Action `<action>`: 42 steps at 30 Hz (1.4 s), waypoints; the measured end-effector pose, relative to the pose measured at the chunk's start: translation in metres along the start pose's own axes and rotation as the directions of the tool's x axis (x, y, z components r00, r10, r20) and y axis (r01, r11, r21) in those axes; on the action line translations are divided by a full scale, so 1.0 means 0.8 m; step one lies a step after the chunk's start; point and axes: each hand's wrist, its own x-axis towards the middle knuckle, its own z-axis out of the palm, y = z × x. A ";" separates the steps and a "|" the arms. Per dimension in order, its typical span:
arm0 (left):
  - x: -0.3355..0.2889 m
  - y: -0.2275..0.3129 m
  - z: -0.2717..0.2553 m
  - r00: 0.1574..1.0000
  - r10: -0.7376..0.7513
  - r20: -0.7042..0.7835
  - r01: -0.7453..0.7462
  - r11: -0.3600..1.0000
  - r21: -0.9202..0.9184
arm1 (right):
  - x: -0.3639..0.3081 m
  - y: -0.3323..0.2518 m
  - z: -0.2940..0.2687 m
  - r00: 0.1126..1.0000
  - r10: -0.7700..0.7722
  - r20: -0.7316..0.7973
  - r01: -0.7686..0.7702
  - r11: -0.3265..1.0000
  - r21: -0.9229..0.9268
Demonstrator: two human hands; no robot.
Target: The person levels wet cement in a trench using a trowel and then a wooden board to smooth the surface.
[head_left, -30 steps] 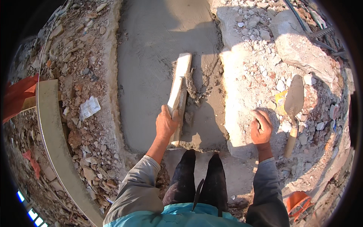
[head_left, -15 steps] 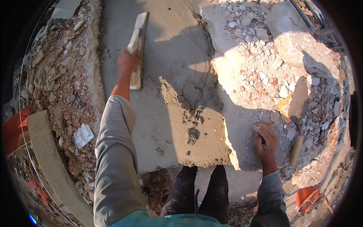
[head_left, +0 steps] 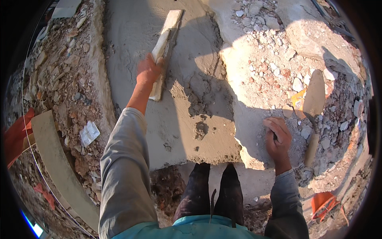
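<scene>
My left hand (head_left: 149, 71) is closed around the handle of a long wooden float (head_left: 172, 23). The float lies tilted on wet grey mortar (head_left: 129, 55), its far end leaning right. Rough lumps and small pits mark the mortar (head_left: 201, 127) to the right of and nearer than the float. My right hand (head_left: 278, 138) is curled into a fist and rests on the pale ledge (head_left: 250, 131) beside the mortar, nothing visible in it. Right of that hand lies a pointed trowel (head_left: 315, 95) with a wooden handle, next to an orange and white wrapper (head_left: 298, 102).
Broken rubble (head_left: 65, 87) borders the mortar on the left, and more stones (head_left: 274, 55) lie on the right. A long curved-looking board (head_left: 59, 155) and a red cloth-like thing (head_left: 18, 135) are at far left. A thin line (head_left: 36, 169) runs there. An orange object (head_left: 322, 203) lies lower right.
My left hand has moved the float to the right over the mortar, and its far end now leans further right. My right hand stays on the ledge.
</scene>
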 end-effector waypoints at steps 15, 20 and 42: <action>-0.165 0.057 0.042 0.999 0.000 0.042 0.002 0.998 -0.057 | -0.006 0.001 -0.004 1.000 0.008 -0.024 -0.006 0.995 0.095; -0.224 0.075 0.057 0.992 0.003 0.129 0.010 0.995 -0.100 | -0.011 0.007 -0.004 1.000 -0.015 -0.027 0.018 0.990 0.138; -0.417 0.158 -0.015 0.947 -0.029 0.321 0.206 0.819 -0.536 | -0.095 -0.061 0.148 0.848 0.474 0.239 -0.530 0.752 0.392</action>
